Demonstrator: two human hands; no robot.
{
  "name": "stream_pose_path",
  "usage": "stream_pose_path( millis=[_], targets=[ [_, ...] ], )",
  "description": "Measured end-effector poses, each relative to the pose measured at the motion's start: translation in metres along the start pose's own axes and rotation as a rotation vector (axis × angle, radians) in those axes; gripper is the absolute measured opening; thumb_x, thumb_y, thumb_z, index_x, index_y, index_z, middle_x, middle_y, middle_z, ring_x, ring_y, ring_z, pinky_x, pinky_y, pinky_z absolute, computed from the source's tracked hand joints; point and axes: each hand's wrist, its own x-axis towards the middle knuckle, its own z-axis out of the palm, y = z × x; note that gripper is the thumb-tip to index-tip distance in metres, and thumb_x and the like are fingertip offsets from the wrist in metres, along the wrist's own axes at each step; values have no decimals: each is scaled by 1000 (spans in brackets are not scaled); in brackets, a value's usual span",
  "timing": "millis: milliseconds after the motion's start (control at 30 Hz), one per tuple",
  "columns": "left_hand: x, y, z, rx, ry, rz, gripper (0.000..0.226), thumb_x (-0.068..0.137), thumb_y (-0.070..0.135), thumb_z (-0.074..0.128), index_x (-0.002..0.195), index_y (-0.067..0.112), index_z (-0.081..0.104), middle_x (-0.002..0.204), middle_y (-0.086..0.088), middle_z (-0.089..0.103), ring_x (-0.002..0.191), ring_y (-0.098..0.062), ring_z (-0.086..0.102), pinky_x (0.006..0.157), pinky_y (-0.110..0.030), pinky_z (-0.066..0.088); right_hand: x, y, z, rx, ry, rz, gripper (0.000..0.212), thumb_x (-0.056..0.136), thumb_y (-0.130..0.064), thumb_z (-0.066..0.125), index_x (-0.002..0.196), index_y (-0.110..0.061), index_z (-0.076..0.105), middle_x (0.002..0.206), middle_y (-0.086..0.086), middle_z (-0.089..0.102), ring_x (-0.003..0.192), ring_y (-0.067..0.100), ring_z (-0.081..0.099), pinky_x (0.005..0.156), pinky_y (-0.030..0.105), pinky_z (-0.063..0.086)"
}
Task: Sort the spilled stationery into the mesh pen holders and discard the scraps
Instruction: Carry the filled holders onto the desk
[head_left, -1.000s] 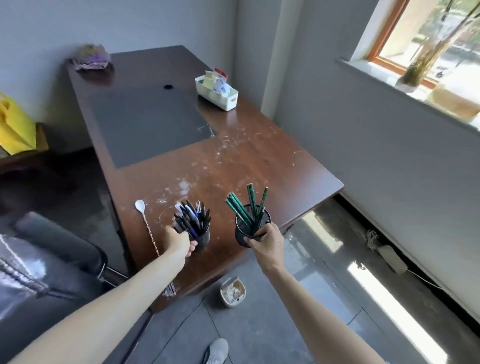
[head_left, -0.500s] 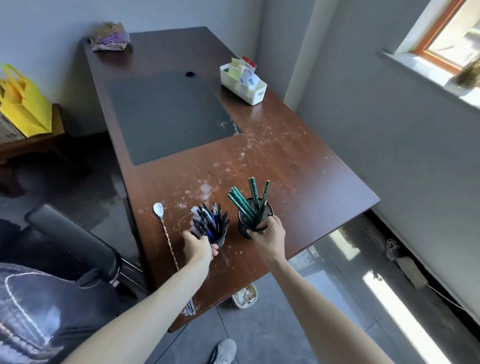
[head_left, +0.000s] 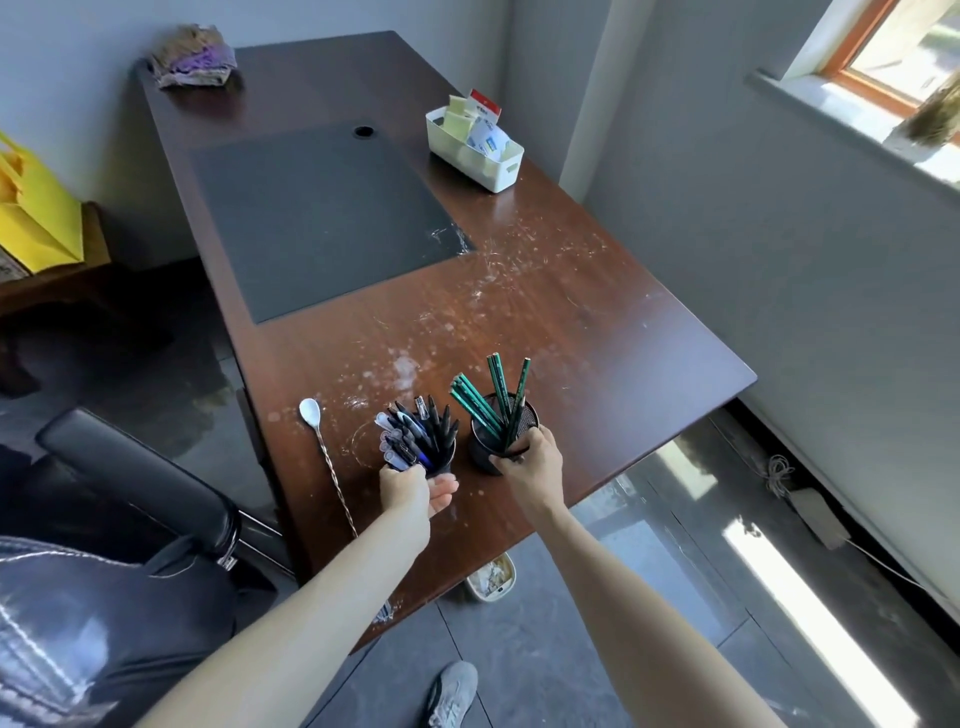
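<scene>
1. Left hand gripped the pen-filled mesh holder by the near edge of the desk.
2. Right hand wrapped the pencil holder, just beside it.
3. Far back, card print in the white bin was too tiny to read.

Strong daylight from the wood-framed window top right, blown out white. Sun strips glare hard off the glossy grey floor tiles. Even light on the dark brown wooden worktop, w/ slight sheen at far end. Centre sharp & bright on left hand, right hand. The black mesh pen holder & black mesh pencil holder they grip go near-black. Left side dim, black padded chair in shadow. Wide-angle bow at edges; btm-left corner smeared.
</scene>
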Motion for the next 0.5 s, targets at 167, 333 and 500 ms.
stream_pose_path(
  millis=[167, 333, 500],
  targets=[
    [-1, -6, -3, -23, -55, -5, 29, 102, 13, 36, 130, 5, 35, 75, -17, 64, 40, -14, 63, 40, -20, 48, 0, 0, -1, -68, -103, 24, 26, 77, -9, 73, 84, -17, 50, 141, 14, 39, 130, 27, 39, 92, 27, 39],
    [-23, -18, 1, 6, -54, -2, 32, 99, 23, 47, 121, 0, 45, 80, -15, 65, 57, -18, 67, 46, -25, 52, -18, 7, -14, -72, -102, 13, 56, 82, -7, 66, 128, -21, 37, 157, 11, 7, 133, 30, 39, 102, 38, 41],
    [-65, -59, 34, 191, -132, -9, 30, 99, 12, 41, 127, 0, 40, 76, -14, 60, 60, -20, 60, 47, -25, 49, -46, 32, -55, 0, 15, 82, 63, 83, -6, 61, 137, -19, 31, 151, 10, 19, 129, 23, 39, 99, 35, 41]
  ],
)
